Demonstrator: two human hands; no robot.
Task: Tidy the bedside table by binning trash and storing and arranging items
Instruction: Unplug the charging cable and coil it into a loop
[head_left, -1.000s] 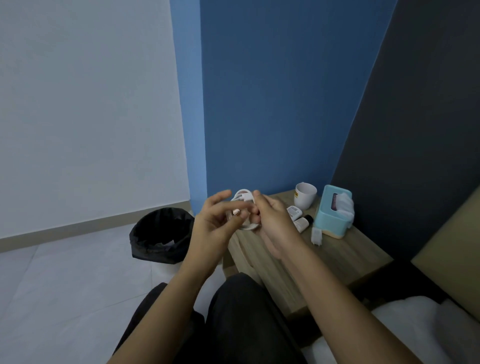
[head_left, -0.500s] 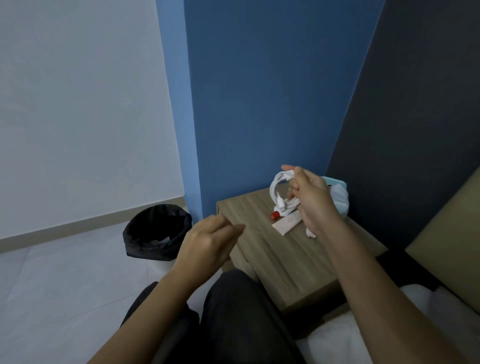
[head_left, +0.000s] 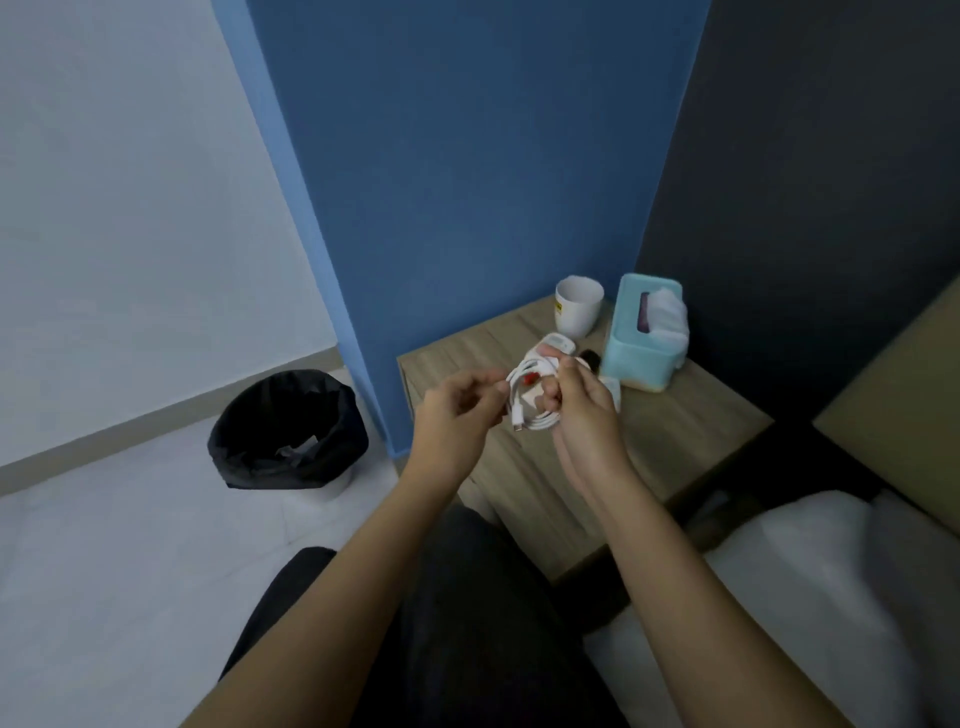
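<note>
Cable coil (head_left: 532, 400) gripped in right hand (head_left: 584, 415); left hand (head_left: 454, 421) pinching its edge.

Matt wood-grain bedside table (head_left: 691, 441), glossy white cable (head_left: 524, 410)

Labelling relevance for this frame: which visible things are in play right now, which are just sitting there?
In play:
- coiled white charging cable, held by both hands
- right hand
- left hand
- wooden bedside table
- black-lined trash bin

Sitting there:
- white ceramic mug
- light-blue tissue box
- small white case
</note>
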